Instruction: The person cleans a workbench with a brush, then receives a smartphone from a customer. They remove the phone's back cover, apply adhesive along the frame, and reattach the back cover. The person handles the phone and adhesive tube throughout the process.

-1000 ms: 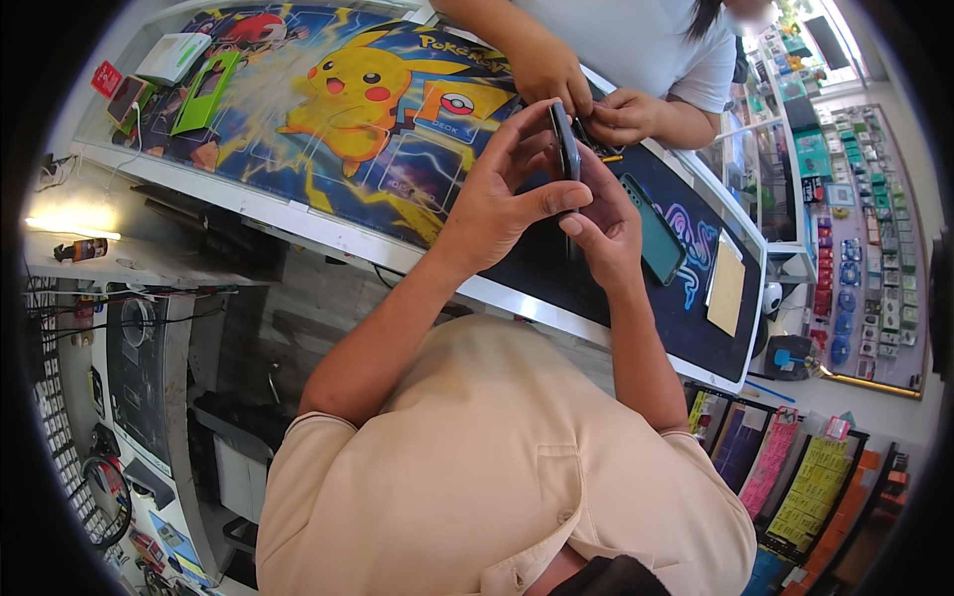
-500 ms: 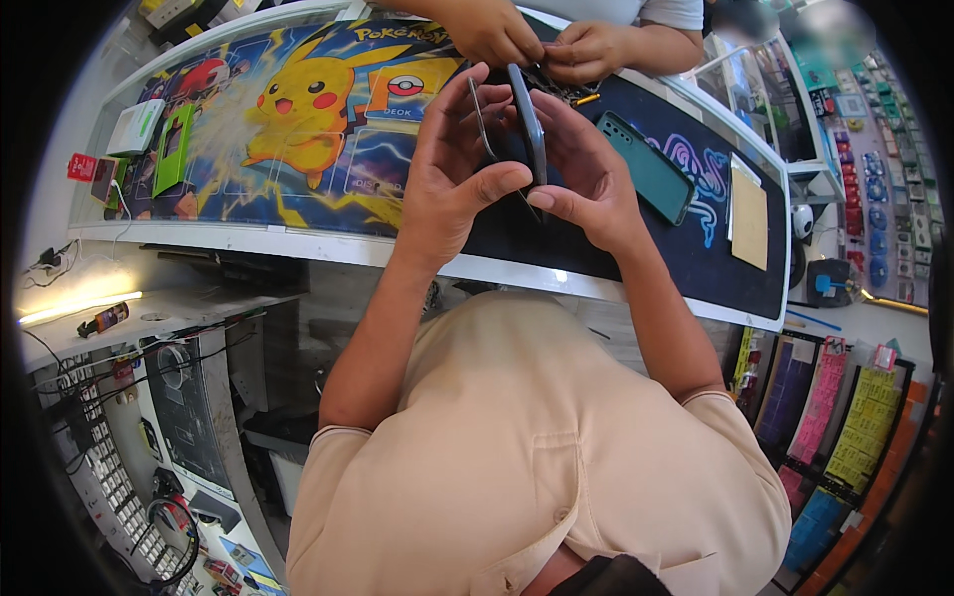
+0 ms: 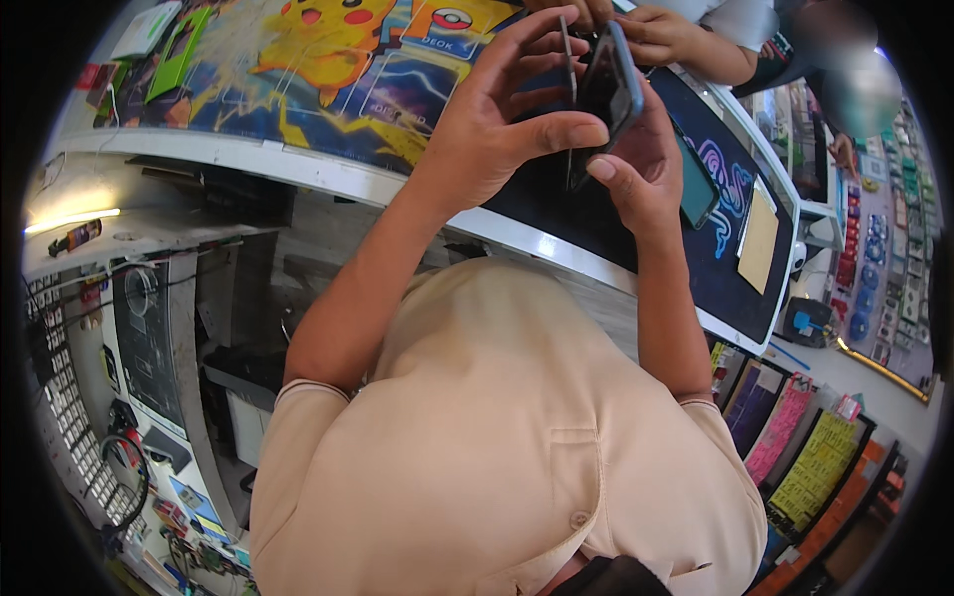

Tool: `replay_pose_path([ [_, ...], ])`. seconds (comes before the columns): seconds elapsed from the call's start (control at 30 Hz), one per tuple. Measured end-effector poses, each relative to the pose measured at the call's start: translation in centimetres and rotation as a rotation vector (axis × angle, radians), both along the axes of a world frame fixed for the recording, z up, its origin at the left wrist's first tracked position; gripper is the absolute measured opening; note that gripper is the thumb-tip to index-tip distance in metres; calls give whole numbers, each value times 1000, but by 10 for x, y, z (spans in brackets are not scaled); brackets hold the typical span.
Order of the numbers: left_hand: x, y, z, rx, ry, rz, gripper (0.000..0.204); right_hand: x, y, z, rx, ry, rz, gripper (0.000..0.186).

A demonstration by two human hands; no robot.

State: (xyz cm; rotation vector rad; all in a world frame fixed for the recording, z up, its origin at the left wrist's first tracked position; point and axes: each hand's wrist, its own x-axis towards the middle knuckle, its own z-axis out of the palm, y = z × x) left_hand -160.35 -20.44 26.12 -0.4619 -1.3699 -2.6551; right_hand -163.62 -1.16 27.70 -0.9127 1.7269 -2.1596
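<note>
My left hand (image 3: 487, 129) grips a thin dark flat panel (image 3: 568, 70), seen nearly edge-on, with my fingers bent around it and my thumb stretched toward the phone. My right hand (image 3: 646, 194) holds a dark phone (image 3: 611, 84) upright, its thumb near the lower end and its fingers behind it. The panel and phone stand side by side, with a narrow gap showing between their upper parts. Behind my right hand, a teal phone case (image 3: 698, 194) lies on the dark mat (image 3: 711, 288). Another person's hand (image 3: 656, 40) is just beyond the phone.
The counter's white edge (image 3: 537, 238) runs below my hands. On it are a colourful cartoon mat (image 3: 278, 109), a green frame (image 3: 174, 60) and a beige card (image 3: 757, 253). Display boards (image 3: 884, 268) line the right; cluttered shelves (image 3: 149, 358) with cables sit at lower left.
My hands, with the panel and phone, have shifted up and right in the view, closer to the other person's hands, and the phone now leans more. The view itself has moved too.
</note>
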Motion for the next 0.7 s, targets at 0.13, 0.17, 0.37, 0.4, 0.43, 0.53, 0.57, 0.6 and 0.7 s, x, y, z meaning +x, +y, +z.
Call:
replay_pose_path([
  [0.13, -6, -3, 0, 15, -7, -38, 98, 0, 0, -2, -24, -40, -7, 92],
  [0.17, -6, -3, 1, 7, -8, -41, 97, 0, 0, -2, -33, -53, -3, 93],
  [0.37, -8, -12, 27, -111, -36, -50, 95, 0, 3, -6, -106, -128, -29, 88],
  [0.4, -9, -16, 33, -165, -59, -55, 95, 0, 4, -6, -118, -149, -29, 86],
  [0.43, -9, -20, 40, -180, -57, -83, 96, 0, 5, -7, -127, -169, -33, 85],
  [0.53, -10, -28, 57, -218, -60, -142, 97, 0, 5, -6, -140, -198, -37, 84],
  [0.57, -10, -28, 61, -224, -69, -148, 97, 1, 4, -5, -141, -200, -53, 84],
  [0.6, -10, -29, 64, -242, -74, -143, 98, 1, 4, -4, -152, -208, -48, 84],
  [0.7, -12, -28, 69, -279, -82, -109, 97, 3, -1, 0, -187, -208, -75, 84],
])
